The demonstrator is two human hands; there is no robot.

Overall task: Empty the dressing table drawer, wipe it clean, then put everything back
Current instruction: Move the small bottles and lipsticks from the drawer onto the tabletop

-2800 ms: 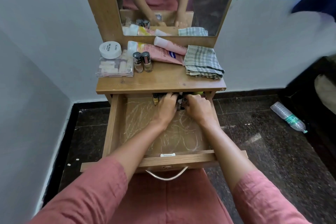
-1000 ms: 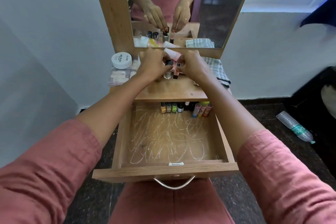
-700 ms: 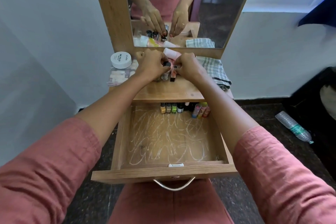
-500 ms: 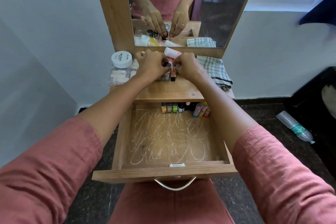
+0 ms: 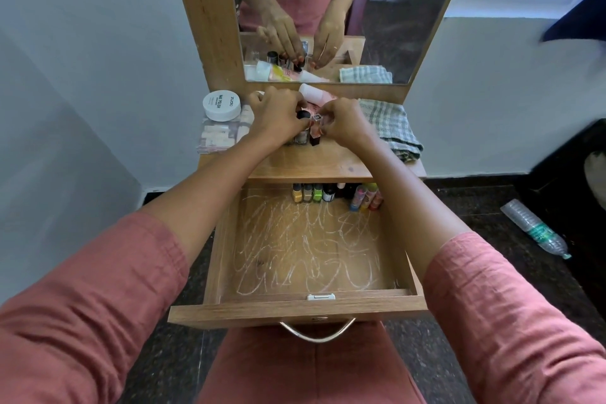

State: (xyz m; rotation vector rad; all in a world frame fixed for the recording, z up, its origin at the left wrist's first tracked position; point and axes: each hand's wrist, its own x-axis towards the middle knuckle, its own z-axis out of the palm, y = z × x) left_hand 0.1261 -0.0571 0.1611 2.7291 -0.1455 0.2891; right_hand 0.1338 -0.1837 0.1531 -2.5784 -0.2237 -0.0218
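Note:
The wooden drawer [image 5: 295,309] stands pulled out, its floor covered in white chalk scribbles. At its back stands a row of small nail polish bottles [image 5: 313,192] and a few coloured tubes [image 5: 365,197]. Both hands are up on the tabletop [image 5: 311,162]. My left hand [image 5: 275,116] pinches a black-capped bottle [image 5: 302,128]. My right hand [image 5: 344,121] holds a small pinkish bottle [image 5: 315,131] right beside it. Both bottles rest on or just above the wood; which, I cannot tell.
On the tabletop lie a white jar [image 5: 220,105] on a clear box [image 5: 216,138], a pink tube [image 5: 313,93] and a folded checked cloth [image 5: 390,125]. A mirror [image 5: 344,10] rises behind. A plastic water bottle [image 5: 533,228] lies on the dark floor at right.
Both hands left the back of the drawer and carried small bottles up to the tabletop. Over the last second they lowered them slightly toward the wood.

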